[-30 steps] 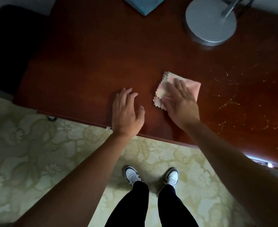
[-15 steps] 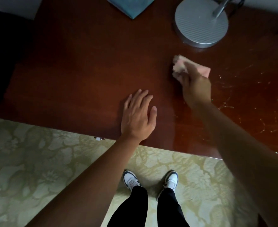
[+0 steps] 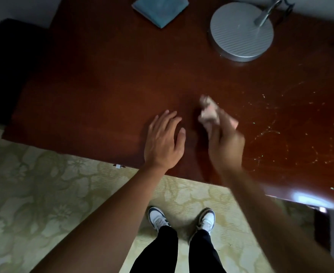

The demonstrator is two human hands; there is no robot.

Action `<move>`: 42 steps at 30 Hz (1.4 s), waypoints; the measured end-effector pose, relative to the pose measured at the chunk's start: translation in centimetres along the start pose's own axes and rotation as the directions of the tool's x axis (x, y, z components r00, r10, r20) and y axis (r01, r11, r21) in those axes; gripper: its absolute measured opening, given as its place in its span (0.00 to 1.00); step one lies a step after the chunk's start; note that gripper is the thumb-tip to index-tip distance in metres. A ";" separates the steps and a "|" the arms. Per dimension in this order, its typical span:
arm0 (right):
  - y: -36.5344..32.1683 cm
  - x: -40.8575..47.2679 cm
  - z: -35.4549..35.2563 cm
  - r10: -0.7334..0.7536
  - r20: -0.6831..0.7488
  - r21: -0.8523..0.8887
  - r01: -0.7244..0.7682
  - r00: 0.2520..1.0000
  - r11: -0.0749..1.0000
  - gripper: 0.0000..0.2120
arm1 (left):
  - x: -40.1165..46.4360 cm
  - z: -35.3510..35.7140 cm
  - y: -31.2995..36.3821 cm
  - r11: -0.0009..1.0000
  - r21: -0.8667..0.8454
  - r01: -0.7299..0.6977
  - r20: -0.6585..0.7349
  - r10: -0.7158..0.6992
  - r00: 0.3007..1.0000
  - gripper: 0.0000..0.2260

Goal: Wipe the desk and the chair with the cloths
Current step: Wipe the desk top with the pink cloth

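Two cloths show on the dark reddish-brown wooden desk (image 3: 103, 85): one pink cloth (image 3: 211, 113), bunched and blurred, lying on the desk under the fingers of the right hand (image 3: 226, 146), and one folded blue-grey square cloth (image 3: 161, 10) lying flat at the far edge, well apart from both hands. The right hand is blurred; its fingers lie over the pink cloth and press it to the wood, but whether they curl round it cannot be told. The left hand (image 3: 163, 143) rests flat on the desk near the front edge, fingers straight and spread, holding nothing, just beside the pink cloth but apart from it. One round silver ribbed lamp base (image 3: 241, 33) stands at the far right of the desk, a metal stem rising from it. Pale scratch-like marks (image 3: 270, 134) speckle the wood to the right of the right hand. One dark black chair (image 3: 8, 66) stands at the left end of the desk. Below, two white-and-dark sneakers (image 3: 157, 217) stand on a pale green floral carpet (image 3: 44, 194). No container is in view.
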State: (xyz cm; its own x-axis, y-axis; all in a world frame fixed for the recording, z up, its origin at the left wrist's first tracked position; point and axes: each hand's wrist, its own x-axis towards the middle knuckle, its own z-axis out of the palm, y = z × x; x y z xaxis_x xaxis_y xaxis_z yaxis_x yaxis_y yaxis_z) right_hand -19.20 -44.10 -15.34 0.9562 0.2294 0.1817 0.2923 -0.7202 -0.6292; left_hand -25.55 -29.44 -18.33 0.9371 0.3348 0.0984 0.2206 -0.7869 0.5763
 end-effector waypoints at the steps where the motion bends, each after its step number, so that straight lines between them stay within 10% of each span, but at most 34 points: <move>1: 0.5 2.8 0.3 -0.013 0.021 -0.056 0.014 1.000 0.998 0.16 | 0.1 0.0 0.0 1.000 -0.011 0.007 -0.003 -0.007 1.000 0.20; 11: 3.2 -2.0 -0.4 -0.135 0.224 -0.219 0.185 0.965 0.958 0.19 | 0.0 0.3 -0.2 1.000 0.004 -0.006 -0.013 0.006 1.000 0.20; 17: 3.4 7.2 1.3 0.051 0.133 -0.227 -0.020 0.990 0.974 0.17 | -0.1 0.4 -0.1 1.000 0.016 -0.012 -0.005 0.012 1.000 0.19; 26: 1.3 -9.9 -0.7 -0.244 0.315 -0.012 0.261 0.917 0.965 0.18 | 0.1 0.2 0.0 1.000 -0.022 0.007 -0.020 -0.007 1.000 0.20; 33: -1.5 3.2 3.7 -0.202 0.333 -0.025 0.223 0.921 0.975 0.19 | -0.4 -1.5 -0.8 0.973 -0.206 0.107 -0.018 -0.113 0.993 0.17; 38: -6.9 8.2 10.1 -0.199 0.317 -0.062 0.230 0.927 0.971 0.19 | -4.3 -5.4 -7.0 0.973 -0.031 0.227 -0.129 -0.229 0.965 0.16; 42: -8.9 0.0 9.8 -0.458 0.324 0.112 0.447 0.828 0.887 0.19 | -5.3 -6.8 -9.3 0.979 -0.076 0.190 -0.040 -0.193 0.980 0.18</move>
State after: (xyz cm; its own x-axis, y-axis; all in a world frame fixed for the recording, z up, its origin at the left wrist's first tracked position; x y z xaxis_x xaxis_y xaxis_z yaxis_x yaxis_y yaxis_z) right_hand -21.98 -31.26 -17.18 0.6534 0.7318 0.1939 0.6855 -0.4633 -0.5615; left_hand -34.40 -20.42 -18.71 0.8654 0.5008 0.0175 0.3732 -0.6675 0.6444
